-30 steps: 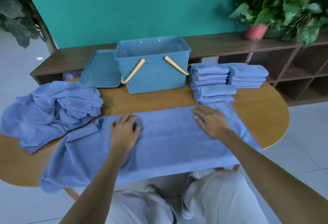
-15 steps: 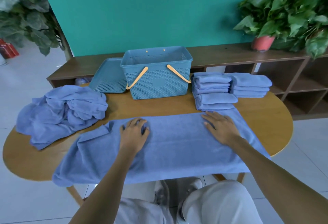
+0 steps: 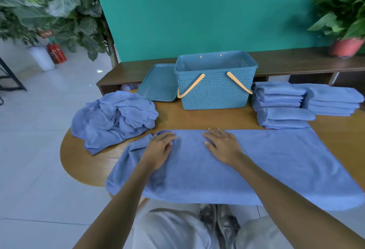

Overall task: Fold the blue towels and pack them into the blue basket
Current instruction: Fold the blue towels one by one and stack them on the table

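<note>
Here, a rumpled heap of blue towels (image 3: 112,118) at left, left hand (image 3: 159,150) and right hand (image 3: 223,146) pressed flat, fingers straight, on a spread blue towel (image 3: 276,162), blue perforated plastic basket (image 3: 215,90) behind, folded blue towel stacks (image 3: 284,106) at right.

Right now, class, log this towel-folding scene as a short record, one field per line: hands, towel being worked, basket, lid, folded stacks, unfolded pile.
Left hand: flat on spread towel, near its bunched left end
Right hand: flat on towel, near the middle
Spread towel: across table's near edge
Basket: open, no towels visible inside
Lid: left of basket
Folded stacks: right of basket
Unfolded pile: table's left
</note>
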